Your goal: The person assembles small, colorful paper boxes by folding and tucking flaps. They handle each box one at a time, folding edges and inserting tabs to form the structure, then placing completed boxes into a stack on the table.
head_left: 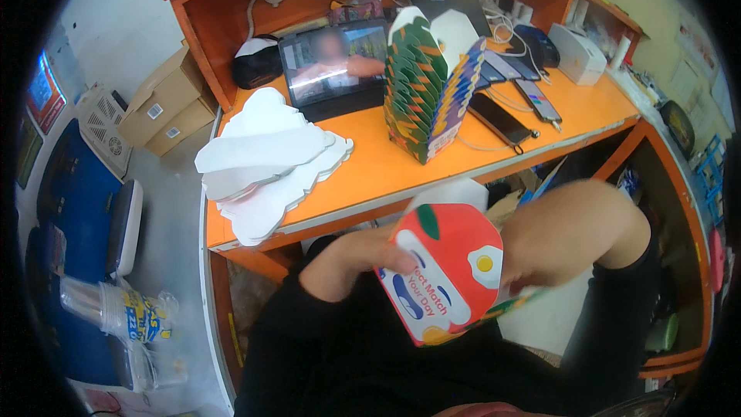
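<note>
The red egg-printed carton (455,262) is in front of the desk (363,166), pinched in the grip of the left hand (359,255), while the blurred right hand (544,232), whose grip I cannot tell, seems to be folding it, probably calling next for tucked flaps.

Two hands (363,251) with one red carton (463,235), near | one stack of nested cartons (417,81), far | one pile of white cutouts (262,143), left | one lit screen (336,69), far | at least three phones (498,117), right
</note>
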The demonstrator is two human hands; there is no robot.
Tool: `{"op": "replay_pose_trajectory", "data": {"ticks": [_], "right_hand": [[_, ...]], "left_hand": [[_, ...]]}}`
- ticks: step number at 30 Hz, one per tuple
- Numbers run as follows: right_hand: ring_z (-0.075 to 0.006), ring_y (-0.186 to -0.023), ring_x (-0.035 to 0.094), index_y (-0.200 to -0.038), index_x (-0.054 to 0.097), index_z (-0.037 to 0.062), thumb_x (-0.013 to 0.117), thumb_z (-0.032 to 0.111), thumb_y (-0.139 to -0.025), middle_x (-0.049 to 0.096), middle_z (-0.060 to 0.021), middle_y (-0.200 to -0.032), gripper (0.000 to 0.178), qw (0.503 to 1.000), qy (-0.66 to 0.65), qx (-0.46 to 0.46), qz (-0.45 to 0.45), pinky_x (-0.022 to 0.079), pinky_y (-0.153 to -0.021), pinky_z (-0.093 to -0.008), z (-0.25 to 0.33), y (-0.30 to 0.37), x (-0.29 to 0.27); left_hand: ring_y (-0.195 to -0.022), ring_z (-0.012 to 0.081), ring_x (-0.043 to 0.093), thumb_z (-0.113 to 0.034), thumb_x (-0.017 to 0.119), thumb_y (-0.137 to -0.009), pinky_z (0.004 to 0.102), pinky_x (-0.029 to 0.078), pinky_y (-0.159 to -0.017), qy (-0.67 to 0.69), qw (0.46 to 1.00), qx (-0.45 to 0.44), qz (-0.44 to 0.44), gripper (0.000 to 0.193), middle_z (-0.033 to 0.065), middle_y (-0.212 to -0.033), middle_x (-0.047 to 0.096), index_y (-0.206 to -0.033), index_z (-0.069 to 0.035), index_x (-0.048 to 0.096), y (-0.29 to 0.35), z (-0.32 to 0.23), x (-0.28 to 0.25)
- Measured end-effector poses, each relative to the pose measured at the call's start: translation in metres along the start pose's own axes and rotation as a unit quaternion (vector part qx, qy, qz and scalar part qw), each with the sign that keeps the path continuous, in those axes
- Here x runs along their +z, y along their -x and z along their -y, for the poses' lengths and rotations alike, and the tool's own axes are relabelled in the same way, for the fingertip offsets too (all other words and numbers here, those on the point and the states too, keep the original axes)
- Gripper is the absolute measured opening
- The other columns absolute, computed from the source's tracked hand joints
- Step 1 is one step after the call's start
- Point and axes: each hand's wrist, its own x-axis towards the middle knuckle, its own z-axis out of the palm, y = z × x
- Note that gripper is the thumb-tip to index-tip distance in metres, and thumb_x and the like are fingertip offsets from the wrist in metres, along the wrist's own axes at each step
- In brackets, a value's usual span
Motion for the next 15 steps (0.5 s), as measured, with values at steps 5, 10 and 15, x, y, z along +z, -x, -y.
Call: {"op": "replay_pose_trajectory", "data": {"ticks": [5,10,15], "right_hand": [[-0.0278,-0.091,0.067,-0.115,0.066,0.0058,0.064,0.021,-0.085,0.070,-0.0190,-0.103,0.034,0.991,0.101,-0.042,-0.078,0.052,-0.081,-0.0404,-0.012,-0.024,0.064],[-0.0273,-0.089,0.066,-0.115,0.066,0.0054,0.065,0.024,-0.083,0.070,-0.0185,-0.102,0.036,0.962,0.190,0.086,-0.178,0.052,-0.081,-0.0401,0.027,0.015,0.002],[-0.0268,-0.088,0.066,-0.114,0.066,0.0050,0.067,0.027,-0.082,0.070,-0.0180,-0.102,0.039,0.843,0.303,0.185,-0.404,0.052,-0.080,-0.0397,-0.041,0.040,-0.111]], "left_hand": [[-0.132,0.0282,0.043,-0.042,0.076,-0.078,0.0407,0.034,-0.109,0.174,0.984,0.005,0.035,0.109,0.0187,-0.144,0.038,-0.151,-0.010,0.001,-0.033,0.027,-0.015],[-0.129,0.0245,0.041,-0.043,0.063,-0.092,0.0392,0.034,-0.106,-0.225,0.921,0.293,-0.126,0.083,0.0148,-0.143,0.037,-0.148,-0.008,0.013,-0.067,-0.024,-0.033],[-0.133,0.0385,0.036,-0.046,0.087,-0.065,0.0477,0.027,-0.113,-0.633,0.547,0.315,-0.449,0.122,0.0283,-0.142,0.030,-0.146,0.002,0.009,-0.076,-0.070,-0.059]]}}
